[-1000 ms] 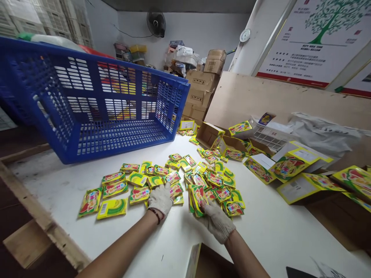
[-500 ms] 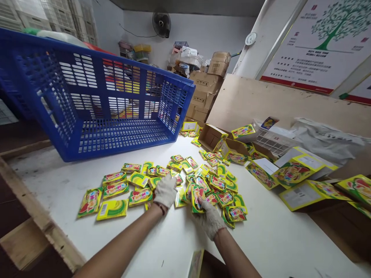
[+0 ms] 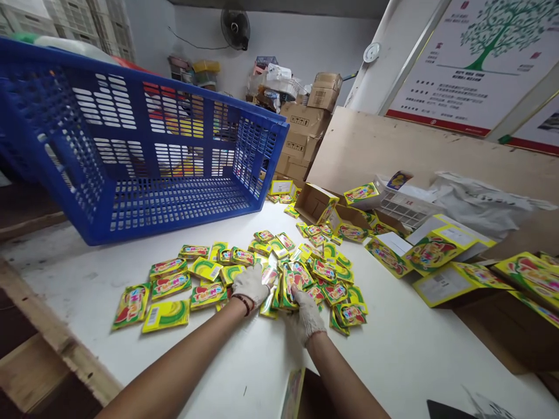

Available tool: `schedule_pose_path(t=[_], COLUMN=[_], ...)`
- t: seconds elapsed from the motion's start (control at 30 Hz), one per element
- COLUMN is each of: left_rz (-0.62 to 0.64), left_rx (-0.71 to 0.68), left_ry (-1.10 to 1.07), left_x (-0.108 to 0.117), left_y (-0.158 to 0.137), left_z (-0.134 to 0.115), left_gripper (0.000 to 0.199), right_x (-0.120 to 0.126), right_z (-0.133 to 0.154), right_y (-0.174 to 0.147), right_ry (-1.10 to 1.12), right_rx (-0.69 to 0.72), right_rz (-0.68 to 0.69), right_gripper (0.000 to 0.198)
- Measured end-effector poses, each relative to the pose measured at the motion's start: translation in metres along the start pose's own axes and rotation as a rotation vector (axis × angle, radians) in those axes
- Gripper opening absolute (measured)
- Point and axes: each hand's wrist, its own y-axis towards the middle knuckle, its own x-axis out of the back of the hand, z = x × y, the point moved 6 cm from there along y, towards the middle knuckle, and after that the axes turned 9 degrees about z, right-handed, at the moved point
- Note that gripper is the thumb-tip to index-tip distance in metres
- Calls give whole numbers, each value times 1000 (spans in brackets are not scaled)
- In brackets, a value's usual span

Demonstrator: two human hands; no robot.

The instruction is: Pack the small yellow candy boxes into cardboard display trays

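Both my hands wear whitish knit gloves. My right hand [image 3: 308, 320] grips a small stack of yellow-green printed packets [image 3: 288, 289], its thumb across the front one. Among the packets to the left, my left hand [image 3: 252, 286] has its thumb and fingers around another small packet [image 3: 269, 276], partly hidden by the glove. Many similar packets lie in a loose pile [image 3: 334, 291] right of my hands. More of them are spread out on the left, among them a packet with a barcode [image 3: 166, 316].
A blue plastic crate [image 3: 187, 203] lies on its side at the back left of the white table [image 3: 244, 372]. Opened display cartons [image 3: 441, 250] stand along the right. Another open carton [image 3: 294, 396] is at the near edge. Brown boxes [image 3: 301, 137] are stacked behind.
My right hand has moved slightly left with its packets, closer to my left hand. My left thumb has come round beside a packet. The whole view has shifted a little.
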Motion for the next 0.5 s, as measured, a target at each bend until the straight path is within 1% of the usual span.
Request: schedule_pose_path(t=[0.07,0.13,0.23,0.3,0.4,0.47,0.5], left_rz=[-1,10,21,39,87,97,97], left_rx=[0,-26,-121,-194,-283,-291,-272], left_ry=[-50,-128,-261,-329,-389,-412,-422], left_x=[-4,-9,-20,-29,-43,-47,-48], left_y=[-3,-4,-11,-20,-28,-23,-16], left_z=[-2,-4,-14,-23,-38,-49,-53], left_gripper=[52,44,34,34,27,30,32], right_x=[1,-2,-4,-2,6,20,28], right_z=[5,11,20,25,32,39,43], right_y=[-10,-19,-32,-39,-47,-51,-52], right_ry=[179,340,483,492,456,381,308], right_rx=[-5,-18,-40,-66,-119,-118,-102], right_rz=[-36,-29,-6,7,55,40,22], right_gripper=[27,26,26,31,35,37,38])
